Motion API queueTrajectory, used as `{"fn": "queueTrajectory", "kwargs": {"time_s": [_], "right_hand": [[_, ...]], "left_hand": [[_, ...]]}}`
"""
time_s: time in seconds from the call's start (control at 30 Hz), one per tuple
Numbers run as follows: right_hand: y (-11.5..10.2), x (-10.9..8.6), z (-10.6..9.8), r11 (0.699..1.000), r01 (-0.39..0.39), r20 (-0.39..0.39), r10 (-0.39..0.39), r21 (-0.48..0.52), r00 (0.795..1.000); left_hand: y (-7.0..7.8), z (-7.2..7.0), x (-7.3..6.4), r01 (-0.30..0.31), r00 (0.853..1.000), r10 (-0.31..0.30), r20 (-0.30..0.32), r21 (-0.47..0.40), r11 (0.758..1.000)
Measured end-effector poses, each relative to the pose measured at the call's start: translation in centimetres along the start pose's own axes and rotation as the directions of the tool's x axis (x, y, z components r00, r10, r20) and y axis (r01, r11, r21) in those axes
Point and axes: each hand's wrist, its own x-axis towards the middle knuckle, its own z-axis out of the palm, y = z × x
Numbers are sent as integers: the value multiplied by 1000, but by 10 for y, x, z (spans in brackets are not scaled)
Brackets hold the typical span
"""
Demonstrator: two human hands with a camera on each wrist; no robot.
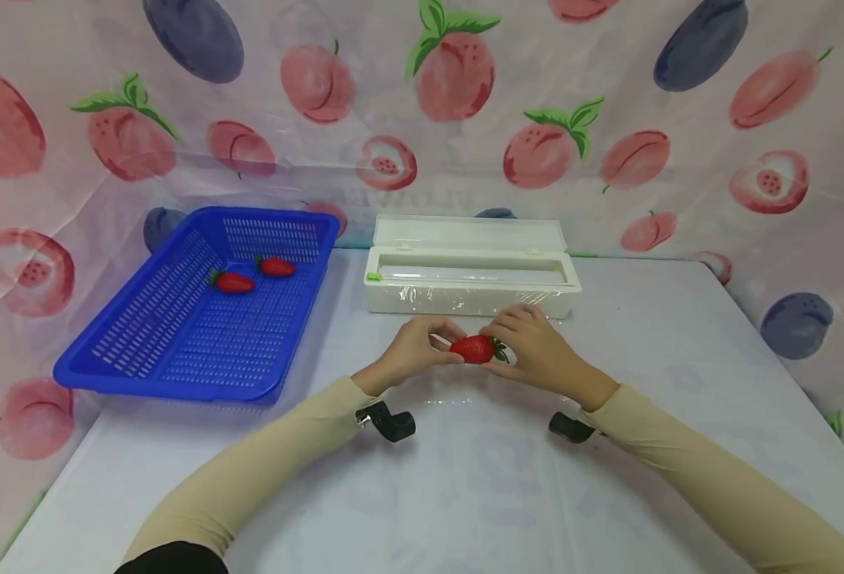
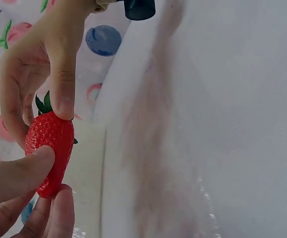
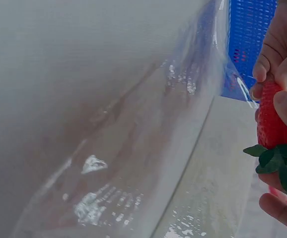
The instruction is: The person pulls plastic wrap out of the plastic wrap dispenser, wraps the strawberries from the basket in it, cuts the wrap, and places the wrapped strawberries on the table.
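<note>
Fruit-print backdrop (image 1: 465,175), twelve o'clock, lettered "Happ"; glossy red strawberry (image 1: 473,349), green-leaved, pinched by left hand (image 1: 422,345) and right hand (image 1: 538,351).

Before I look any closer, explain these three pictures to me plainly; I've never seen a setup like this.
No machine is working here: you see a person's bare left hand and right hand. The widest picture comes from a camera worn on the head, looking forward and down. The two close ones come from the left-wrist camera and the right-wrist camera.

On the white-covered table sits a blue basket with two strawberries inside. Beside it is a cream box with its lid raised, and clear film spreads in front of that box.

Between the hands is a third strawberry: the left hand's fingers pinch its pointed end, and the right hand holds it by the leafy end.
</note>
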Motion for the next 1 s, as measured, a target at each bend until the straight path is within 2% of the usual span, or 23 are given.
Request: {"fn": "queueTrajectory", "kwargs": {"time_s": [0.13,0.23,0.4,0.8,1.0], "right_hand": [[1,-3,8,1000,-30,84,31,-10,996],[1,-6,13,999,-33,128,36,-26,991],[3,-11,19,999,-31,170,36,-31,985],[5,-13,25,999,-35,225,40,-24,974],[6,-12,24,999,-43,247,47,-22,968]], "left_hand": [[-11,4,3,66,998,-65,24,-18,998],[-17,8,4,81,996,-82,46,13,997],[-22,12,5,68,994,-74,75,81,994],[-26,15,11,32,994,-52,100,192,981],[-27,16,13,34,992,-58,108,215,976]]}}
